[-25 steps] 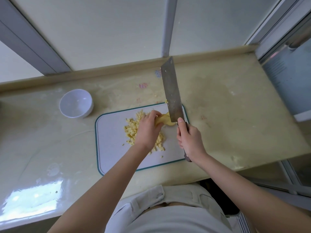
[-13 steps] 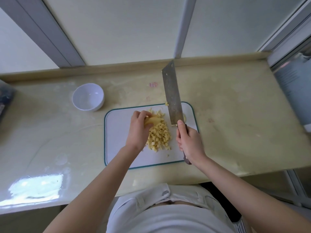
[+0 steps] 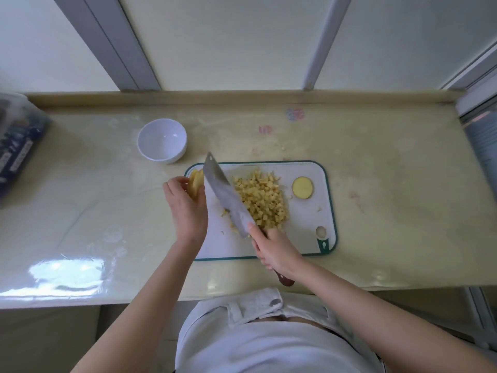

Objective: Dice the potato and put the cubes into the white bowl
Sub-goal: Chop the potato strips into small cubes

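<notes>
A white cutting board [image 3: 309,232] with a green rim lies on the counter. A heap of yellow potato cubes [image 3: 262,199] sits in its middle. One round potato slice [image 3: 302,187] lies apart at the board's right side. My left hand [image 3: 185,205] grips a stack of potato slices [image 3: 195,183] over the board's far left corner. My right hand [image 3: 277,253] holds a cleaver [image 3: 226,196] by its handle, the blade slanting between the slices and the cubes. The white bowl [image 3: 162,140] stands empty beyond the board's left end.
A dark printed package [image 3: 16,146] in clear wrap lies at the counter's left end. A raised ledge runs along the back wall. Small potato scraps dot the board near the blade. A framed glass panel borders the right side.
My left hand carried the potato slices from the board's middle to its far left corner. The cleaver swung from pointing straight away to slanting left. The round slice came into sight.
</notes>
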Available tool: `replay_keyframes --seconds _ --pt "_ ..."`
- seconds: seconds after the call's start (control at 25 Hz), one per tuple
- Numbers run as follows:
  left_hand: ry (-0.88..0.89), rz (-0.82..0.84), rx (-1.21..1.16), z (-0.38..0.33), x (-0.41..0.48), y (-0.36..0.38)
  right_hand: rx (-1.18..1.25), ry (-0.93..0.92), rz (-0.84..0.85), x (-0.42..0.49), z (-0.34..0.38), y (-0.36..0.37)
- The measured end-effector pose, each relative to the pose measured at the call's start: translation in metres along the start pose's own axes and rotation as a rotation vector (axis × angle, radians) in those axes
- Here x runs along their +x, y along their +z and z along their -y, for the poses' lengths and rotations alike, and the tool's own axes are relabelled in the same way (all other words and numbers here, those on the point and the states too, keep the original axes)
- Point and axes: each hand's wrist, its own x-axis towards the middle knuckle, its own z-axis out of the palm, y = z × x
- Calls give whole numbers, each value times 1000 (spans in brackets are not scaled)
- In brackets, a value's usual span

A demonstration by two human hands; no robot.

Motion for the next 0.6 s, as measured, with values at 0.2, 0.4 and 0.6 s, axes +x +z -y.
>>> replay_keyframes --seconds 0.2,0.4,0.6 --pt "15 2 -3 4 -3 0 -177 11 17 9 -16 11" --pt "35 58 97 10 -9 4 -244 -16 -146 14 -25 -5" --pt "146 214 298 21 -20 17 -249 7 -210 14 -30 -9"
